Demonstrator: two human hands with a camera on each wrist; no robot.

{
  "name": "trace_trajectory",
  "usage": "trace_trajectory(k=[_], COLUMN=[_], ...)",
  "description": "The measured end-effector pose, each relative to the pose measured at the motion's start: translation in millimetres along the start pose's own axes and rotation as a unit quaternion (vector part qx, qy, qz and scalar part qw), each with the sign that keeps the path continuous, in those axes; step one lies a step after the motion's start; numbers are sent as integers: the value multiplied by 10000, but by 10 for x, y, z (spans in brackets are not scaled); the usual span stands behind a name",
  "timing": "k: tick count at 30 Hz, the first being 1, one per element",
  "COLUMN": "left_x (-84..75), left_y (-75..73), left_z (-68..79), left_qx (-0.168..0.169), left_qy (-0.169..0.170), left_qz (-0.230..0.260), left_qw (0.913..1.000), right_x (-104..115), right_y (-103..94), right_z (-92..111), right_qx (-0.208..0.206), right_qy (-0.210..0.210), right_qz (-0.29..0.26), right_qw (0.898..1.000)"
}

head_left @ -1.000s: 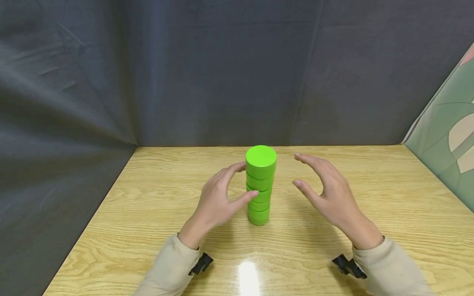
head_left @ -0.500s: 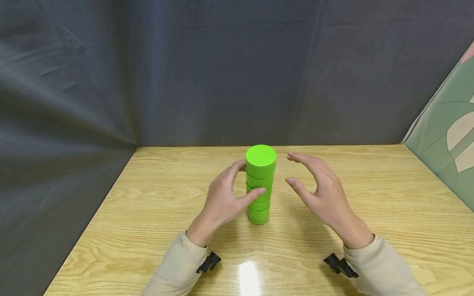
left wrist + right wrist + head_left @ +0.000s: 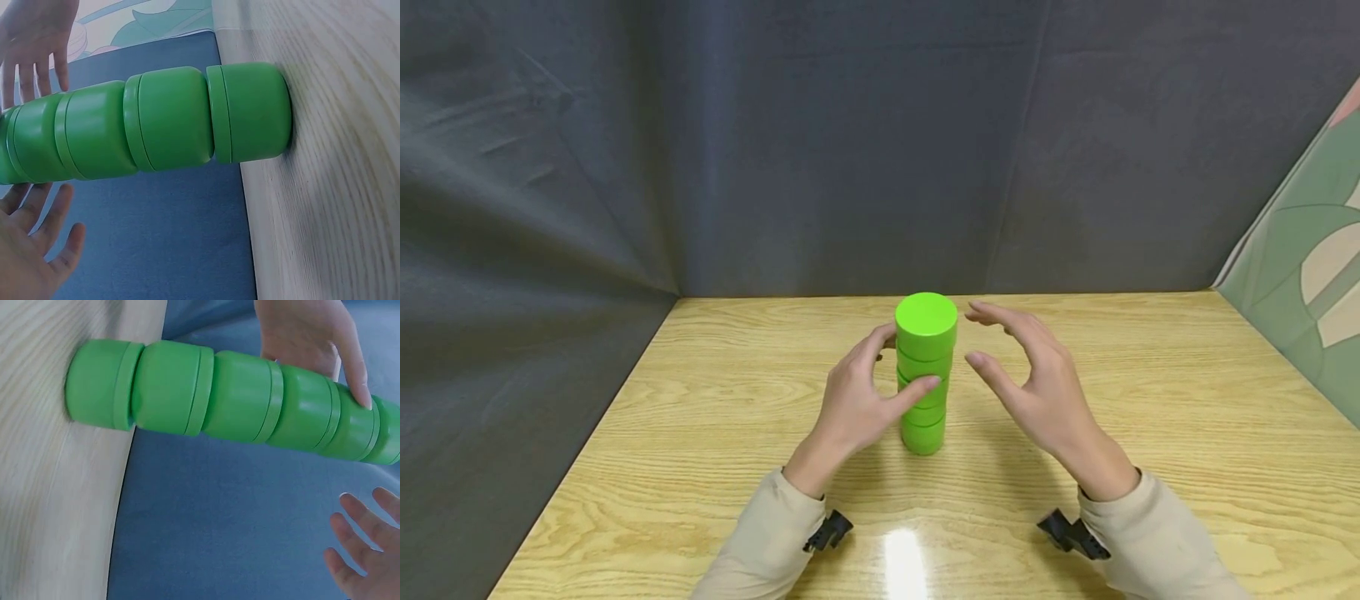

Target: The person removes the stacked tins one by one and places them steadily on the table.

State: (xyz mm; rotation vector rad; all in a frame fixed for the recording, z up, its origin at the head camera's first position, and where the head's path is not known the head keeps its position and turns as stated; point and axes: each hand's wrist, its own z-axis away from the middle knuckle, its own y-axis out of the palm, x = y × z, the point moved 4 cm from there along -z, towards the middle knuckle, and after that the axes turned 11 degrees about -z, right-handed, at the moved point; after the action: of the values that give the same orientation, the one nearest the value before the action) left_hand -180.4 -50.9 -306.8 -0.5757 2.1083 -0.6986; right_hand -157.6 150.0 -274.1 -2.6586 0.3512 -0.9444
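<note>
A tall stack of round green containers [image 3: 925, 346], rimmed like lidded pots, stands upright on the wooden table. Its flat bright green top shows in the head view. My left hand [image 3: 857, 400] curves round its upper part from the left, thumb across the front and fingers going behind. In the right wrist view, the left thumb [image 3: 357, 378] rests against an upper container. To the right of the stack, my right hand [image 3: 1048, 392] is held in a wide C shape, apart from it. Its fingers are spread in the right wrist view.
The pale wood-grain table [image 3: 715, 433] meets a dark grey cloth [image 3: 850, 150] at the back and left. A green patterned panel [image 3: 1300, 250] borders the right side. Black wrist mounts [image 3: 829, 531] sit under both beige sleeves.
My right hand has moved left, nearer to the stack. My left hand has shifted slightly right, its thumb reaching further across the front. The stack stays in place.
</note>
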Motion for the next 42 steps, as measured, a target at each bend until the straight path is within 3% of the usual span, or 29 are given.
trace_trajectory(k=[16, 25, 42], left_x=[24, 45, 46], left_y=[23, 18, 0], left_z=[-22, -24, -20], left_qx=[-59, -41, 95], left_qy=[31, -159, -47], left_qz=[120, 319, 463], left_qw=[9999, 9994, 9989], right_x=[64, 77, 27], right_y=[138, 201, 208], right_z=[-124, -198, -297], right_qx=[-1, 71, 719], right_qy=[805, 1262, 1508], right_qz=[-838, -1332, -1822], right_qw=[9932, 9830, 9690])
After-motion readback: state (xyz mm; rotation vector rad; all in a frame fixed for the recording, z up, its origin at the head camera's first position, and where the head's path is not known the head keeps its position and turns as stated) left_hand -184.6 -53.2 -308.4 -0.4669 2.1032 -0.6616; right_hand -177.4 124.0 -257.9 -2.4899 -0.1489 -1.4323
